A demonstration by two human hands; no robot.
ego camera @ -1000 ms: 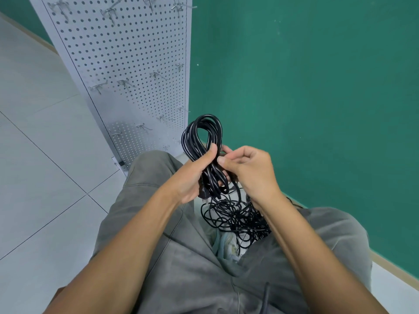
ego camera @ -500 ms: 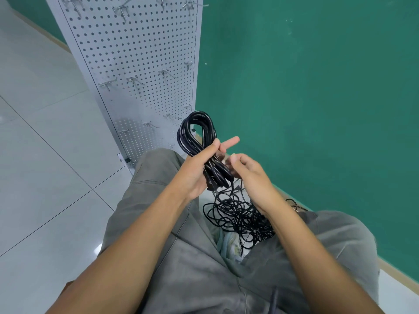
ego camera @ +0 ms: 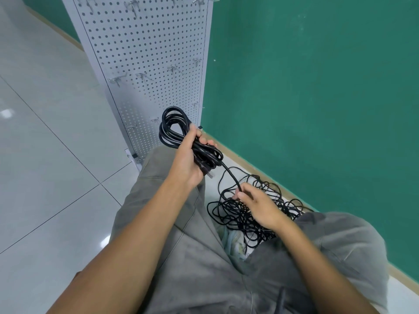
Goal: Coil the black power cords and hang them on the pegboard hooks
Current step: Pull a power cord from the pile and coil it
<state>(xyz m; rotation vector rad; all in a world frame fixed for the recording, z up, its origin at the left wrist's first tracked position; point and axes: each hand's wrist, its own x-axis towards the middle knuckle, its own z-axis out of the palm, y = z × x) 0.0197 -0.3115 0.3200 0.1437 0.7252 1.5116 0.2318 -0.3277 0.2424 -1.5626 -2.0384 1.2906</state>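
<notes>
Left hand (ego camera: 184,162) was wrapped tight around a coiled bundle of black cord (ego camera: 174,128), loops sticking up past the fingers in front of the pegboard (ego camera: 147,53). One plug end poked out just under that grip. A single strand (ego camera: 230,175) ran down from the bundle to the right hand (ego camera: 257,205), which pinched it between thumb and fingertips, other fingers loosely curled. Under and around that hand sat one big tangled pile of cord (ego camera: 235,217) on the floor (ego camera: 45,155), between the grey-trousered knees. How many cords were in the pile, couldn't tell. Several bare metal hooks (ego camera: 116,79) stuck out of the board.
</notes>
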